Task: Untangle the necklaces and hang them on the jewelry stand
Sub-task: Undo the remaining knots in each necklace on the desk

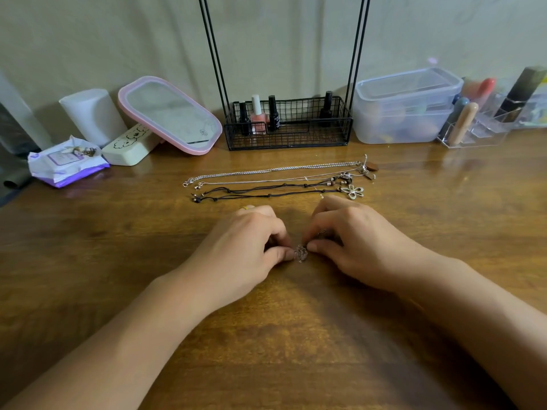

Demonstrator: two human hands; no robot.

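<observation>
A small tangled clump of thin silver chain (300,253) lies on the wooden table (266,335) between my hands. My left hand (248,241) pinches its left side with curled fingers. My right hand (352,241) pinches its right side. Beyond my hands several necklaces lie stretched out side by side: a silver chain (272,170), a thinner silver chain (266,180), and two dark cords (266,192), one ending in a silver flower pendant (352,191). The black wire jewelry stand (288,125) rises at the back, its top out of view.
Nail polish bottles (258,118) stand in the stand's basket. A pink-rimmed mirror (170,113), a white case (130,149) and a wipes pack (66,164) sit at the back left. A clear plastic box (405,105) and a clear cosmetics organizer (485,122) sit at the back right.
</observation>
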